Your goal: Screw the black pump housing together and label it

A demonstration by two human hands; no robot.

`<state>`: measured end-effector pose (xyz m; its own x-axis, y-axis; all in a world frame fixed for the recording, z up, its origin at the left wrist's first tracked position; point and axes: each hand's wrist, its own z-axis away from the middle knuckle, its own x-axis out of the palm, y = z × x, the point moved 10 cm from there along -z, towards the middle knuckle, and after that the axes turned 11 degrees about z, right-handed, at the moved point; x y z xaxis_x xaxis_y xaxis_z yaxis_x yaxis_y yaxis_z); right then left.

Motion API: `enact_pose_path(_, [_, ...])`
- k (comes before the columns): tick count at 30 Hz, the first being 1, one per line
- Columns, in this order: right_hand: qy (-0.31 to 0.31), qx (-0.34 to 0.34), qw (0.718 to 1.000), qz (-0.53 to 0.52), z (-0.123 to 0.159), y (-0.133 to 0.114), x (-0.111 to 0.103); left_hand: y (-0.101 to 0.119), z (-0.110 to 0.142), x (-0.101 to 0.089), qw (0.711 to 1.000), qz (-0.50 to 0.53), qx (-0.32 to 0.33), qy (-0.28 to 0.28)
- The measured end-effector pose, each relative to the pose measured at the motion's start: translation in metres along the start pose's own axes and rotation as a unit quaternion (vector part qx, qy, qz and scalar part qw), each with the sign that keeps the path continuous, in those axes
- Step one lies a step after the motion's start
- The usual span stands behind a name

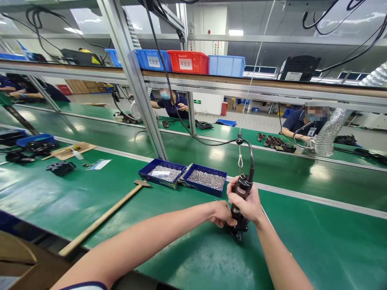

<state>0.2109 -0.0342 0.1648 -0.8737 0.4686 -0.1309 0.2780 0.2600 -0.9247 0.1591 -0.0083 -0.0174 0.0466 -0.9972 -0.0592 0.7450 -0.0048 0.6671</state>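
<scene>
My right hand (246, 201) is wrapped round a black electric screwdriver (243, 185), which stands nearly upright with its cable leaving the top. Its lower end meets a small black part (240, 231) on the green bench. At the lower end of the tool, my left hand (223, 214) has its fingers curled against the black part; the hand and the tool hide much of it. Behind my hands sit two blue trays, one with small screws (207, 179), the other (142, 172) with small silvery pieces and a white label.
A long-handled hammer (105, 215) lies on the left of the green bench (181, 249). Farther left are a black part (61, 168) and a piece of cardboard (74, 150). A metal post (136, 80) rises behind the trays. Co-workers sit across the line.
</scene>
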Motion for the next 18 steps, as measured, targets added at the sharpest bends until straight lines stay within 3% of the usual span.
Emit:
enact_pose_path(1, [-0.031, -0.008, 0.999, -0.038, 0.000, -0.001, 0.002, -0.002, 0.001, 0.000, 1.000, 0.004, -0.016, 0.004])
enact_pose_path(5, [0.020, -0.033, 0.986, -0.160, -0.002, -0.001, -0.015, -0.003, 0.006, 0.001, 0.999, 0.032, -0.039, 0.003])
enact_pose_path(8, [-0.004, -0.052, 0.965, -0.256, -0.003, -0.004, -0.008, 0.000, 0.011, 0.001, 0.999, 0.039, -0.035, 0.003])
enact_pose_path(12, [0.043, -0.067, 0.972, -0.220, 0.001, -0.006, -0.014, 0.003, 0.012, 0.003, 0.999, 0.040, -0.037, 0.004])
enact_pose_path(18, [0.108, -0.032, 0.989, -0.097, -0.002, 0.003, -0.015, -0.003, 0.013, -0.002, 0.999, 0.049, -0.021, 0.006])
